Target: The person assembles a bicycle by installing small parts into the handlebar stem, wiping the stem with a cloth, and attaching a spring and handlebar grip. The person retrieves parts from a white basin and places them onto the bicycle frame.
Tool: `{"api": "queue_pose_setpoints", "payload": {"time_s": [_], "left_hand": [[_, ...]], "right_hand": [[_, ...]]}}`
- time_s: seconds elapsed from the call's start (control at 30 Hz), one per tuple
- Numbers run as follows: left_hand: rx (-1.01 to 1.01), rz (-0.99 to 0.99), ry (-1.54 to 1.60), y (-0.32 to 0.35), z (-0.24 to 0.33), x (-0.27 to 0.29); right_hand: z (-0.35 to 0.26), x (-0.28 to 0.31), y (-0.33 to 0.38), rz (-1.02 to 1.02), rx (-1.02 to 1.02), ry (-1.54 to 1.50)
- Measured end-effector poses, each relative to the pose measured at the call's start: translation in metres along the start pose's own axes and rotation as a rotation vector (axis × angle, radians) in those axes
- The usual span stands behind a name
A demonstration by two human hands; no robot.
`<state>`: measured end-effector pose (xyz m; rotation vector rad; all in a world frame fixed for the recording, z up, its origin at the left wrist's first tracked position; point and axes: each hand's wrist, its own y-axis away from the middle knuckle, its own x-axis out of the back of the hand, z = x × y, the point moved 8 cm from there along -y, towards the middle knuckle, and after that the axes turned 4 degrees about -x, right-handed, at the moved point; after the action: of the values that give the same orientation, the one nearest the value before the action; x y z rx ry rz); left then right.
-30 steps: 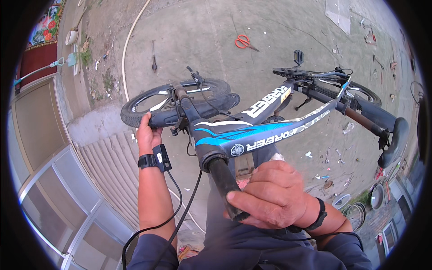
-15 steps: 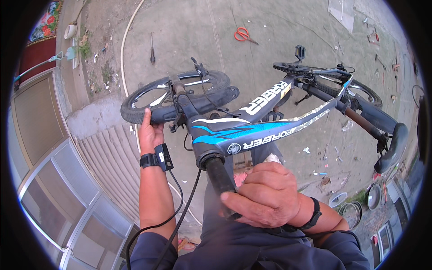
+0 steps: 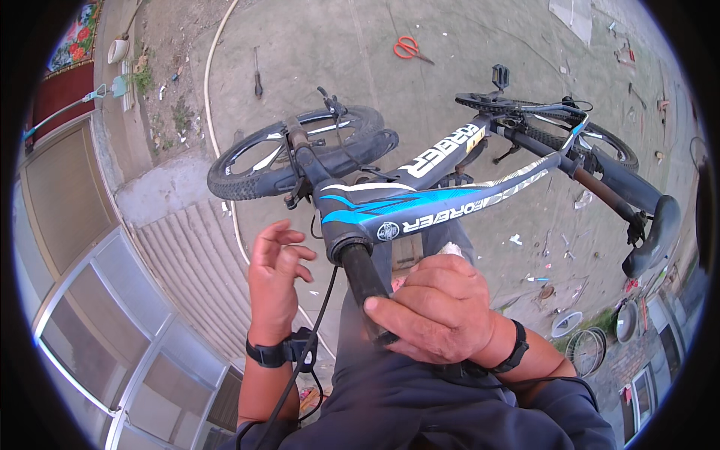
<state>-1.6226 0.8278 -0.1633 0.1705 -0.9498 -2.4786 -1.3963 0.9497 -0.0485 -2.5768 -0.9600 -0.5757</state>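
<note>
Above a littered grey-green yard floor (image 3: 315, 45), the right hand (image 3: 442, 311) grips the round black tube (image 3: 362, 274) of a white-lettered, black-and-blue bicycle (image 3: 420, 199), the left hand (image 3: 277, 281) loosely curled nearby

Bright, even daylight; shadows faint and soft. The bicycle (image 3: 420, 202) reads sharp, ground (image 3: 315, 60) around it slightly washed out. Glazed panels (image 3: 86, 315) left of the bicycle bow hard, fisheye. Hazy smear over dark clothing (image 3: 450, 401) nearside of the bicycle. Black vignette, blue-violet rim fringing.
</note>
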Motion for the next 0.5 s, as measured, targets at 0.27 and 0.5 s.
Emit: {"api": "queue_pose_setpoints", "payload": {"time_s": [0.27, 0.5], "left_hand": [[-0.005, -0.243, -0.236, 0.002, 0.042, -0.058], [0.13, -0.384, -0.524, -0.008, 0.066, -0.083]], "right_hand": [[-0.001, -0.001, 0.005, 0.025, -0.014, -0.004], [0.0, 0.002, 0.006, 0.061, -0.034, -0.026]]}}
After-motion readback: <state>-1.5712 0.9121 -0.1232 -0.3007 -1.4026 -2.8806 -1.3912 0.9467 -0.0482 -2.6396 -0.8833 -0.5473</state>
